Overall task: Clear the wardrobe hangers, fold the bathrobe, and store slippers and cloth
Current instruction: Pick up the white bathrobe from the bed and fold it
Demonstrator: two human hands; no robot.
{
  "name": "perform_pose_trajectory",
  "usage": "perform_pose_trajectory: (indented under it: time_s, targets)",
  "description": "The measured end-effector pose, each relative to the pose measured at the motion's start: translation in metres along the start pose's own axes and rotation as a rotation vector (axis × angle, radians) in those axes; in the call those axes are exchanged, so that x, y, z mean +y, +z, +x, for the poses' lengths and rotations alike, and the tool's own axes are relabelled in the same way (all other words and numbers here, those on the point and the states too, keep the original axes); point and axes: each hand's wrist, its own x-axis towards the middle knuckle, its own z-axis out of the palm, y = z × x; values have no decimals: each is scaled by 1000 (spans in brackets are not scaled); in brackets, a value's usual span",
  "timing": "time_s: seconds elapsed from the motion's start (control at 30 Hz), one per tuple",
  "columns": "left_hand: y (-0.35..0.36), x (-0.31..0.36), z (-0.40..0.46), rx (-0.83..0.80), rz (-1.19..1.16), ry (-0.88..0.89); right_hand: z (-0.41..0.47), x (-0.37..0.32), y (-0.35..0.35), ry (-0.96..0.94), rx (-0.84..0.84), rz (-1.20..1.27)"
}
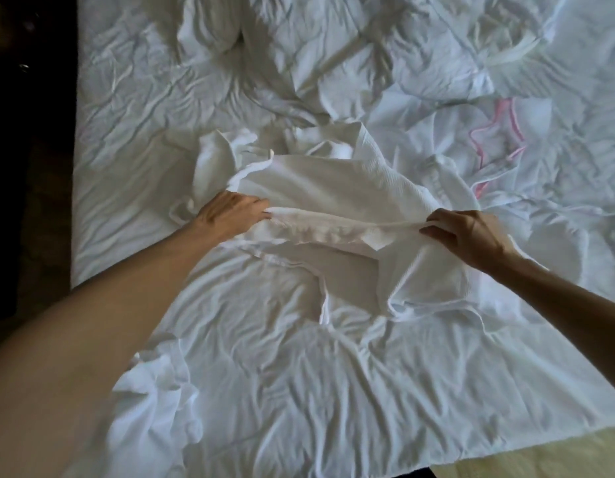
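Observation:
A white waffle-weave bathrobe [333, 188] lies spread on the rumpled bed, its near edge lifted off the sheet. My left hand [230, 213] grips that edge at the left, fingers curled into the cloth. My right hand [471, 234] pinches the same edge at the right, so the fabric is stretched taut between both hands. A pink hanger [496, 139] lies on the bedding to the right, partly under thin white cloth. No slippers are in view.
The white bed sheet [299, 391] is heavily creased and covers most of the view. Crumpled pillows or duvet [213, 32] sit at the far side. A dark floor [23, 201] runs along the left; pale wooden floor [558, 457] shows at bottom right.

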Motion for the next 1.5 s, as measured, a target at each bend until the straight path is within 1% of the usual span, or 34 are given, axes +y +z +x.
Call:
perform_pose_trajectory:
  time_s: [0.07, 0.17, 0.23, 0.3, 0.4, 0.47, 0.53, 0.57, 0.6, 0.63, 0.67, 0.73, 0.87, 1.0, 1.1, 1.17, 1.23, 1.3, 1.37, 1.5]
  targets:
    - [-32, -16, 1, 41, -16, -47, 11, 2, -36, -22, 14, -12]
    - [-94, -39, 8, 114, -28, -37, 36, -2, -100, -56, 35, -46]
    - [-143, -51, 14, 103, -49, -63, 57, -5, -147, -74, 78, -76]
    - [-192, -63, 16, 68, -79, -128, 78, -8, -197, -96, 109, -113]
    - [-264, -78, 16, 91, -103, -160, 103, -15, -274, -159, 119, -185]
    - [-315, -84, 13, 40, -118, -208, 115, -23, -327, -211, 126, -262]
    - [-370, -82, 11, -99, -105, -301, 125, -36, -374, -246, 153, -353]
    - [-395, -81, 11, -163, -94, -369, 129, -44, -396, -222, 163, -393]
    - [-416, -80, 12, -185, -80, -438, 132, -53, -416, -151, 157, -430]
    - [-435, -78, 12, -173, -61, -503, 135, -61, -434, -59, 140, -466]
    - [-453, -76, 12, -140, -45, -570, 137, -69, -451, 17, 135, -506]
    - [-483, -74, 8, -47, -45, -704, 139, -84, -480, 96, 175, -568]
    - [-535, -65, -7, 93, -43, -923, 131, -117, -537, 203, 298, -530]
    - [-575, -53, -30, 221, -101, -1075, 111, -142, -588, 337, 411, -381]
    - [-604, -37, -51, 345, -189, -1155, 90, -156, -614, 424, 425, -238]
    - [-625, -29, -66, 445, -300, -1205, 75, -164, -629, 468, 414, -41]
    - [-647, -20, -82, 561, -438, -1254, 59, -177, -644, 480, 422, 212]
    - [-674, -4, -96, 692, -603, -1266, 41, -194, -655, 463, 464, 455]
    - [-704, 17, -108, 811, -754, -1242, 22, -213, -667, 436, 518, 643]
    - [-754, 43, -133, 985, -979, -1149, -9, -247, -690, 386, 601, 865]
